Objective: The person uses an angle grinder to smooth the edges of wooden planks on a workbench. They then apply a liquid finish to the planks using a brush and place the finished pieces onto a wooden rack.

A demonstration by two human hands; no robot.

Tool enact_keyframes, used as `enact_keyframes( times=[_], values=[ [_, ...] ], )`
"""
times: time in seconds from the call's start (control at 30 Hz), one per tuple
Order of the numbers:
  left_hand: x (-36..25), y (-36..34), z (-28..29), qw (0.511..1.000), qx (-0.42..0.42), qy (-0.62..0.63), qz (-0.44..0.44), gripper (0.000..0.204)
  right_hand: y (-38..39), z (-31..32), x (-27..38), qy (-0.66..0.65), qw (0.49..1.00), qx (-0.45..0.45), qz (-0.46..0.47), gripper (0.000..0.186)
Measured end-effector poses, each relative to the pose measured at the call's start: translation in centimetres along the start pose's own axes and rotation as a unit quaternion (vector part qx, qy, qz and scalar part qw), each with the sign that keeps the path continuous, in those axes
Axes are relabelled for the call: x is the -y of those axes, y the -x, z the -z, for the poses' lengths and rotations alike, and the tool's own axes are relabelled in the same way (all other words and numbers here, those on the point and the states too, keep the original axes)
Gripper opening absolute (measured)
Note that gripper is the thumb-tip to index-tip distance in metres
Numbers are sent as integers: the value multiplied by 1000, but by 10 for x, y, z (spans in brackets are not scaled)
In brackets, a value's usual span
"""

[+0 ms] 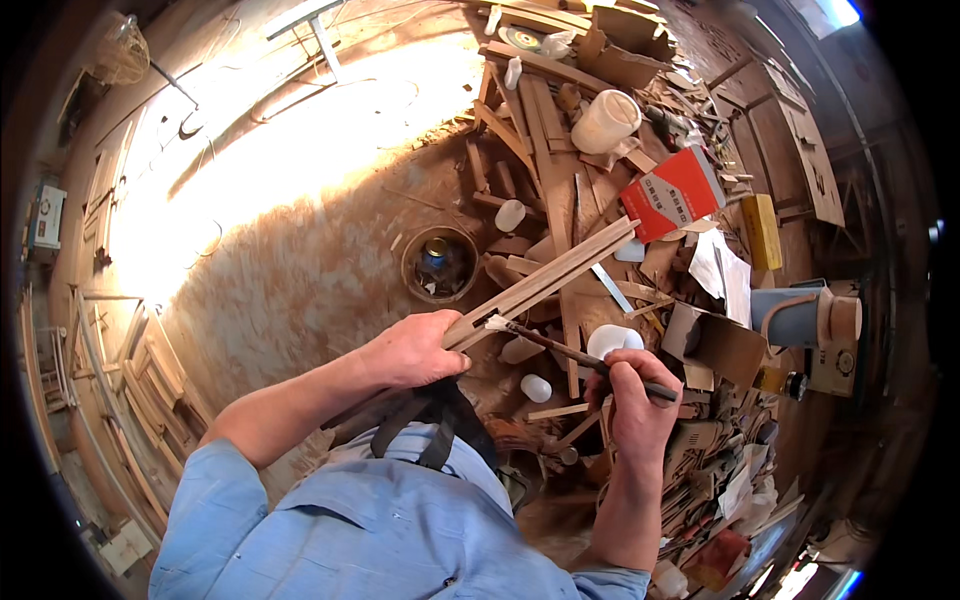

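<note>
"Head view: how do both hands stand?"

"The left hand (415, 348) is curled firmly round the near end of a long wooden piece (548, 278). The right hand (642, 400) grips a brush (560, 348) by its handle, thumb pressed in; the pale tip is at a slot in the wood, close to the left hand."

"And the wood runs where?"

"Slantwise in front of the body, up to the right, its far end by the red box (672, 198)."

"What could go wrong?"

"I'd watch that far end. With the one grip right at the near end, a small twist of the wrist could swing it into the box. A slip of the brush might catch the left fingers, since they're so near the slot. And the white container (612, 340) is just beside the right hand, so a careless elbow or knuckle could tip it."

"What can't you make out?"

"Whether the wood is one grooved length or two strips together. Whether the tip carries anything or is simply pale bristle. The left hand's underside is hidden, the contents of the bucket (407, 265) are a jumble, and the sunlit floor (300, 150) is burnt out to white."
</note>
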State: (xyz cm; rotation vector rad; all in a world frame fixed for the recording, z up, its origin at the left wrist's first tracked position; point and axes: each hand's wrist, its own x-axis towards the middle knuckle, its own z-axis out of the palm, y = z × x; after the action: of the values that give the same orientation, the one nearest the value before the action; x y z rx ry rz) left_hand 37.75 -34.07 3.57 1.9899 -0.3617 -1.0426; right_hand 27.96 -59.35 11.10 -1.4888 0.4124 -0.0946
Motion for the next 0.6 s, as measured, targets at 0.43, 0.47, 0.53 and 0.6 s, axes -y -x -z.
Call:
enact_keyframes(
  times=[0.43, 0.47, 0.53, 0.6],
  values=[
    [23, 6, 20, 1000, -13, 11, -2, 49, -25, -53, -11, 177, 977, 86, 86, 4],
    [25, 5, 21, 1000, -11, 5, -1, 49, -25, -56, -11, 186, 973, 96, 99, 4],
    [27, 5, 22, 1000, -9, -4, 0, 49, -24, -62, -10, 185, 971, 113, 98, 4],
    [29, 7, 23, 1000, -15, -13, 3, 50, -26, -65, -6, 181, 974, 122, 65, 4]
  ],
)
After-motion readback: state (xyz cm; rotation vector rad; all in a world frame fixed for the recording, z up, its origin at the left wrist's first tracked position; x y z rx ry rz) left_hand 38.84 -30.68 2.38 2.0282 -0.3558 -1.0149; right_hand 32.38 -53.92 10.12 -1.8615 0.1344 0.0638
